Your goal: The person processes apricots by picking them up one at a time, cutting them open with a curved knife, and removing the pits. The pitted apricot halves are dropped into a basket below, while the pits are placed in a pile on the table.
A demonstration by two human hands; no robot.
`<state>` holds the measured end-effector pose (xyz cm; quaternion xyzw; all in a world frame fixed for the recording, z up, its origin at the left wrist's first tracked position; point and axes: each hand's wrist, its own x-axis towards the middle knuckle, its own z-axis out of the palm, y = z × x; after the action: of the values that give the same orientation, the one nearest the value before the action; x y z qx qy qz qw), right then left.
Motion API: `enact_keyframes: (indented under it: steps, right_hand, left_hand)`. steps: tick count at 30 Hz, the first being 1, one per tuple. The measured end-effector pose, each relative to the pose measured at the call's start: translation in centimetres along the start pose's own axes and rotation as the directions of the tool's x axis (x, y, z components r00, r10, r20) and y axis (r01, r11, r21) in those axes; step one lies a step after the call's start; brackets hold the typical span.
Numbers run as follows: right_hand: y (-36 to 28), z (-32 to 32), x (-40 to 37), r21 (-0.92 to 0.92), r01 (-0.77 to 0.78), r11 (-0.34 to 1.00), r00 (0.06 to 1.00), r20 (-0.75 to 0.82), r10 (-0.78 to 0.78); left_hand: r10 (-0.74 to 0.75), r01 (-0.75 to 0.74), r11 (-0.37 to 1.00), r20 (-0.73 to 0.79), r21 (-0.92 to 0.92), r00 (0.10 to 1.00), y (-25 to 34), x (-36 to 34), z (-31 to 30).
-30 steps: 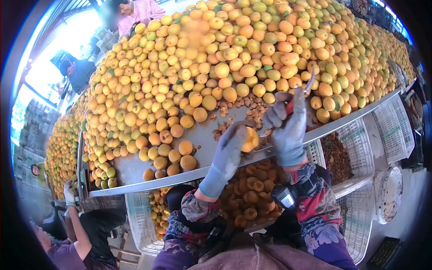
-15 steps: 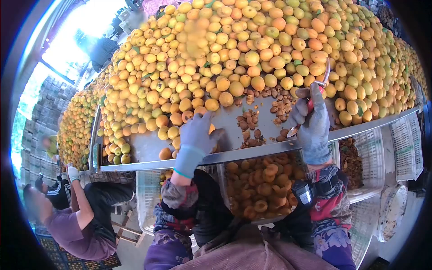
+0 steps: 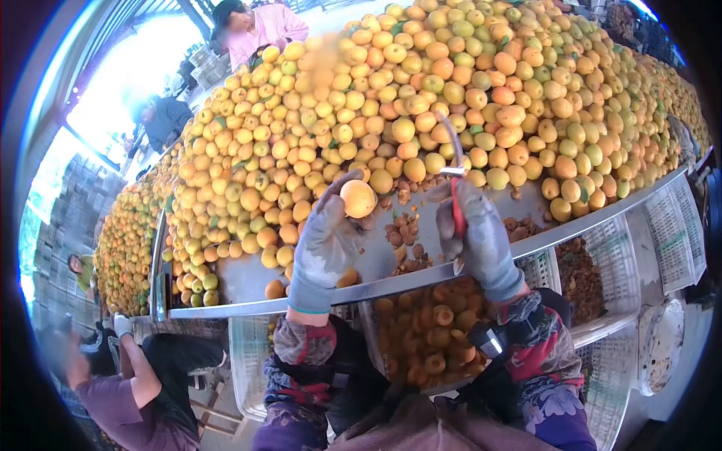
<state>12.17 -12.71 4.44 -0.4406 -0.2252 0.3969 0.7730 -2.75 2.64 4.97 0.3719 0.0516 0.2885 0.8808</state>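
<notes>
Raised over the metal tray [image 3: 233,279], my gloved left hand [image 3: 328,239] grips a yellow-orange apricot [image 3: 358,199] between thumb and fingers. My gloved right hand [image 3: 479,234] is closed on the red handle of a curved knife [image 3: 454,143], its blade pointing up. A large heap of apricots [image 3: 421,83] rises behind both hands. Brown pits [image 3: 404,230] lie on the tray between the hands. Below the tray edge, a crate holds apricot halves [image 3: 434,331].
A white crate [image 3: 613,263] with brown pits [image 3: 577,278] stands at the right, beside more crates [image 3: 671,240] and a round white lid or tub [image 3: 662,346]. One person [image 3: 124,391] sits at the lower left; another in pink [image 3: 267,31] is behind the heap.
My left hand has come up from the heap with an apricot in it. My right hand and the knife have moved left, nearer to it. The view has shifted slightly.
</notes>
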Motion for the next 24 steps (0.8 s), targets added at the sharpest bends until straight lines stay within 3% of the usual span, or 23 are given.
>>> enact_keyframes:
  steps: [1,3,5,6,10,13,16,20,22,24]
  right_hand:
    - [-0.2,-0.1,-0.2,-0.119,0.025,0.993,0.991,0.134,-0.009]
    - [-0.5,0.5,-0.9,-0.108,0.026,0.994,0.989,0.145,-0.010]
    - [-0.4,0.8,-1.1,-0.216,-0.009,0.976,0.995,0.092,0.029]
    - [-0.4,1.0,-1.2,-0.220,0.010,0.975,0.996,0.086,0.009]
    - [0.0,0.6,-1.2,-0.230,0.056,0.972,0.992,0.124,-0.028]
    - [0.0,0.6,-1.3,-0.273,0.052,0.961,0.988,0.154,-0.010]
    - [0.3,0.6,-1.2,-0.274,0.106,0.956,0.983,0.172,-0.059]
    - [0.2,0.4,-1.5,-0.265,0.091,0.960,0.968,0.252,-0.023]
    - [0.0,0.5,-1.7,-0.280,0.099,0.955,0.968,0.250,-0.027]
    - [-0.2,0.7,-1.9,-0.272,0.115,0.955,0.963,0.266,-0.040]
  left_hand:
    - [0.062,-0.062,0.998,-0.035,-0.023,0.997,-0.4,0.3,0.6]
    - [0.029,-0.029,0.999,0.013,0.014,1.000,-0.9,1.0,0.9]
    - [0.017,-0.011,1.000,0.220,-0.027,0.975,-2.0,1.6,0.8]
    - [-0.023,0.034,0.996,0.121,-0.085,0.992,-2.3,1.1,2.3]
    - [-0.067,0.097,0.976,0.153,-0.197,0.986,-3.5,0.7,1.8]
    - [0.055,-0.072,0.991,0.142,0.113,0.988,-3.4,0.5,1.8]
    - [0.040,-0.067,0.983,0.156,0.169,0.987,-2.9,0.5,1.8]
    - [0.079,-0.104,0.988,0.199,0.118,0.977,-2.6,0.2,0.8]
    - [0.024,-0.047,0.997,0.354,0.055,0.935,-2.2,0.3,0.6]
    - [0.045,-0.060,0.997,0.285,0.044,0.958,-2.7,0.1,1.4]
